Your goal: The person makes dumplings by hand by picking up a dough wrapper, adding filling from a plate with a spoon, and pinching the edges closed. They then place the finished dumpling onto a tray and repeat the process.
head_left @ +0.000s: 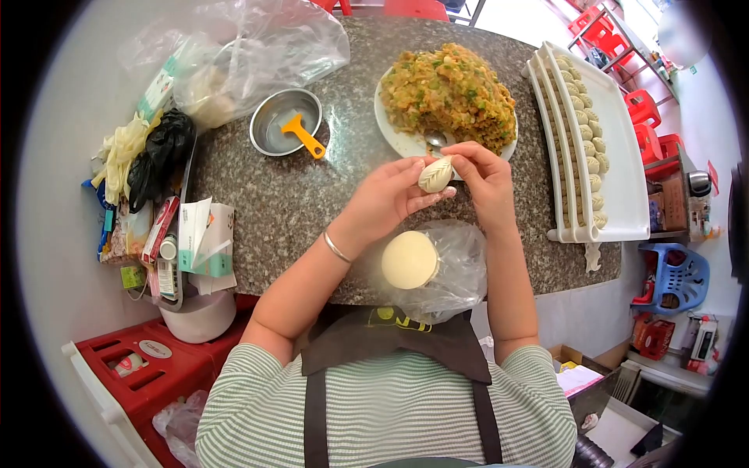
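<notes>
Head view: the left hand (398, 191), fingers partly curled, supports a pleated dumpling (434, 178), and the right hand (485, 179) pinches its tip between thumb and forefinger. The dumpling is above the table (257, 218), between the plate (383, 125) of filling (449, 90) and the wrappers (409, 260), which touch a plastic bag (462, 273).

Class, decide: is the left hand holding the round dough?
No, the left hand holds a pleated dumpling, while the round dough lies nearer the apron.

On the tabletop (234, 210), the bowl (268, 136) (1 tool (308, 140) inside) lies left of the plate (395, 134), trays (624, 183) right. Wrappers (409, 260) lie nearer, on a bag (460, 277).
</notes>
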{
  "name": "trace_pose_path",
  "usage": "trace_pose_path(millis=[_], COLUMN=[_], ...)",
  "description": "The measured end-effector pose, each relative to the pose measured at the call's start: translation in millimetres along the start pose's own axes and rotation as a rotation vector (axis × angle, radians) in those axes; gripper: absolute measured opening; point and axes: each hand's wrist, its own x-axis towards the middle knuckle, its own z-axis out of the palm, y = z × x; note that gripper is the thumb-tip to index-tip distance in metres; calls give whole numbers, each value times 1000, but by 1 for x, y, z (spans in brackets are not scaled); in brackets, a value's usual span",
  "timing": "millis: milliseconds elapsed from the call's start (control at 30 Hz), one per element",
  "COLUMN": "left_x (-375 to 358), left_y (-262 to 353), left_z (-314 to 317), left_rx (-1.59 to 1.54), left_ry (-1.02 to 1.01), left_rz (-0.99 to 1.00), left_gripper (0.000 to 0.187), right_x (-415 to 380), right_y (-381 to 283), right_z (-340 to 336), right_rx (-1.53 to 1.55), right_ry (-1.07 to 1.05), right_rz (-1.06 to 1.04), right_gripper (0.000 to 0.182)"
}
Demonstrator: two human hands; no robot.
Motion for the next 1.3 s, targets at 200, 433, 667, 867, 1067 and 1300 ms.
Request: trace_pose_path(millis=[200, 433, 667, 867, 1067, 1300], left_x=[-2, -8, -44, -71, -84, -85], left_y=[-2, -11, -7, -10, -7, -11], left_z=[2, 24, 7, 27, 32, 35], left_rx=[-23, 218, 749, 1149, 1364, 1414], left_ry=[22, 25, -26, 226, 236, 294], left_rz=[3, 230, 282, 339, 384, 471], left_gripper=[38, 26, 10, 13, 20, 16], right_x=[-1, -37, -49, -46, -47, -51], right_y=[12, -36, -92, -85, -77, -91], right_z=[2, -6, -154, -219, -227, -181], right_rx=[-82, -319, -513, -984, -1008, -1081], right_ry=[61, 11, 431, 398, 459, 583], right_rz=[-42, -71, -118, 232, 200, -125], right_gripper=[16, 41, 42, 44, 35, 25])
